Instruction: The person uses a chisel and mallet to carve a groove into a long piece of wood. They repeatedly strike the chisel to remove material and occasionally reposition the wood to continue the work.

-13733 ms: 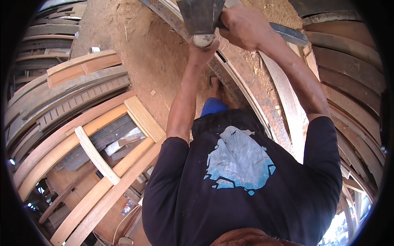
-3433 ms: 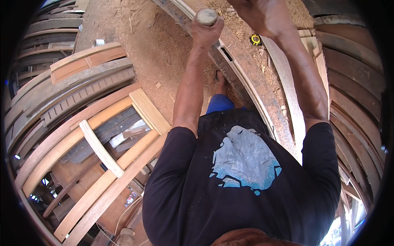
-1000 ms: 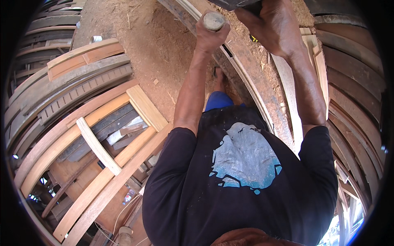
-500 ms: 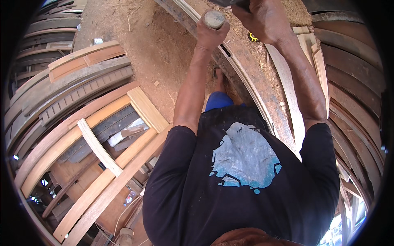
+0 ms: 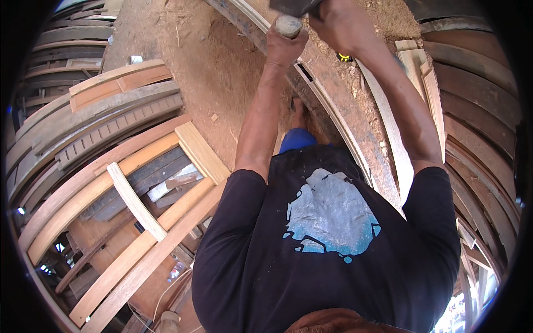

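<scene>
My left hand is closed around the upright handle of a chisel, whose worn, pale round top faces up; its blade is hidden below the fist. Close by on the right, my right hand grips a hammer, and its dark head is just beyond the chisel's top at the upper edge of the view. Under both hands runs a long narrow wooden piece with a dark slot cut in it, lying along a thick, dusty beam.
A yellow and black tape measure lies among shavings by my right forearm. Light boards lie farther right. On the left, a wooden frame rests near stacked planks. Sawdust covers the ground; a bare foot stands beside the beam.
My right hand has shifted left, bringing the dark hammer head farther into view and nearer the chisel's top. My left hand stays almost in place on the handle.
</scene>
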`<state>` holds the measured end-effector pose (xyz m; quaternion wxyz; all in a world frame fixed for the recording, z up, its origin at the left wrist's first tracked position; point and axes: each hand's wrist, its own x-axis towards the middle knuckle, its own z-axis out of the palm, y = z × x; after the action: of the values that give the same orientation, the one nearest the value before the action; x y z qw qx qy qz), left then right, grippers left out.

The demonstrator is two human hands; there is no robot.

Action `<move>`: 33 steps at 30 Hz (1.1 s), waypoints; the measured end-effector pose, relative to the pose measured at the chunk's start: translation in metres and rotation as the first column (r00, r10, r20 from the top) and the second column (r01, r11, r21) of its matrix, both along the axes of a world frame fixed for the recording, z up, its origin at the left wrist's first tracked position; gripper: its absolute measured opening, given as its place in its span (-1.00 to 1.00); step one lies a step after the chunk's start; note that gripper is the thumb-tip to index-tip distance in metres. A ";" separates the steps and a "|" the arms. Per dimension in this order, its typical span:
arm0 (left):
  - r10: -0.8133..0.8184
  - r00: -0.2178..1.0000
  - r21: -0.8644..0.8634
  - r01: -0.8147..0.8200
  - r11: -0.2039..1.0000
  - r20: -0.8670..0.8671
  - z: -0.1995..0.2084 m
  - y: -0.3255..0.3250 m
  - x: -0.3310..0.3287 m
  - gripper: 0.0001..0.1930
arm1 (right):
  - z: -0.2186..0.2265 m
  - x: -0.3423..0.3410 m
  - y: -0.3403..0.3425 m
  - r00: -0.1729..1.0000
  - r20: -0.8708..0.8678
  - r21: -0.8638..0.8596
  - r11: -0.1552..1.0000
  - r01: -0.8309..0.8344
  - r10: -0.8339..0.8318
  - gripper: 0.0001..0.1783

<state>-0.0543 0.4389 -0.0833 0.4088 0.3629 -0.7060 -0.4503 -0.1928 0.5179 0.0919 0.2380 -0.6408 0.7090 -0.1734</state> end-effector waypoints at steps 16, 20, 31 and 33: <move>-0.231 0.959 0.307 0.272 0.912 -0.164 0.054 0.037 0.021 -0.79 | -0.122 -0.011 0.086 0.646 0.694 0.109 0.933 0.343 -0.318 -0.66; 0.045 0.900 0.441 0.169 0.881 -0.434 0.063 0.100 0.002 -0.65 | -0.133 -0.001 0.106 0.554 0.786 0.112 0.945 0.309 -0.274 -0.60; -0.505 0.741 -0.085 0.595 0.799 0.442 -0.033 0.128 0.035 -0.08 | -0.156 -0.013 0.168 0.330 0.726 0.431 0.774 0.464 -0.603 -0.58; -0.541 0.471 -0.103 0.812 0.574 0.697 -0.048 0.126 0.046 -0.19 | -0.148 -0.012 0.172 0.313 0.677 0.447 0.711 0.543 -0.666 -0.57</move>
<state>-0.0082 0.5649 -0.1312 0.0126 0.0664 -0.9594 -0.2740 -0.2047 0.6903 -0.0565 0.4906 -0.1577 0.7167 -0.4699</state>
